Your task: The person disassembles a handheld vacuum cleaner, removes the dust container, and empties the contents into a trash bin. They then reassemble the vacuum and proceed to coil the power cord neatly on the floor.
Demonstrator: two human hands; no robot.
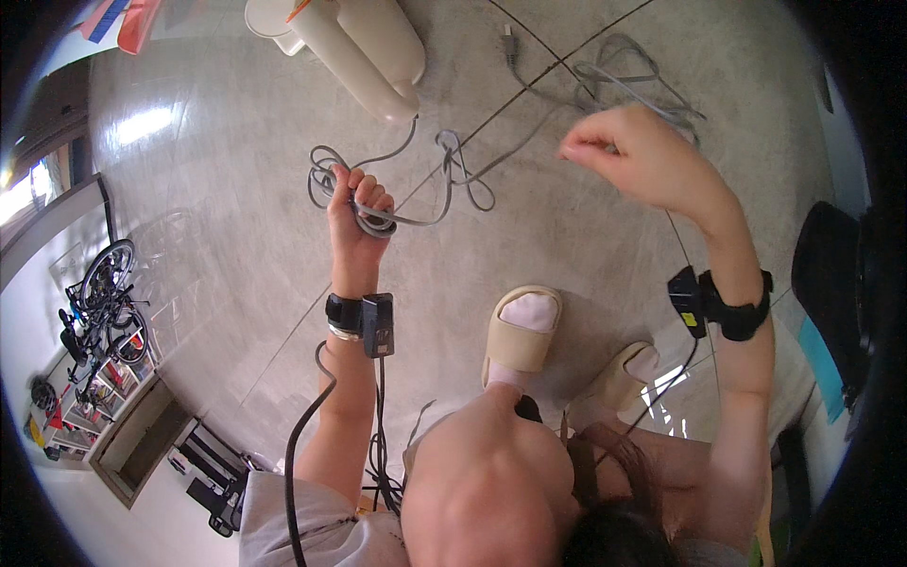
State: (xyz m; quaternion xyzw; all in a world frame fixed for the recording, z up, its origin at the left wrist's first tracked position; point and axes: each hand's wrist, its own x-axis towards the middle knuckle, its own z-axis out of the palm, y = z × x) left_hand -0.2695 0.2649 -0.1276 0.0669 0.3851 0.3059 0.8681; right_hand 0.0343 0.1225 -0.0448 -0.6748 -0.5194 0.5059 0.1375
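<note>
My left hand point(360, 202) is closed around several loops of a grey power cord point(424, 222). One end of the cord runs up to a cream plastic appliance point(382, 49) with a long handle-like part, at the top of the view. From my fist the cord passes right through a loose tangle on the floor, then on to a looser heap beside the plug point(509, 44). My right hand point(623, 152) is raised over that heap, thumb and fingertips drawn together; whether they pinch anything cannot be made out. Both wrists wear black straps with small devices.
Grey tiled floor point(234, 234) spreads around my feet in beige slippers point(521, 340). Black cables point(294, 439) hang from the wrist devices along my arms. A bicycle point(106, 305) stands far left near shelves. A black and turquoise object point(825, 283) is at the right edge.
</note>
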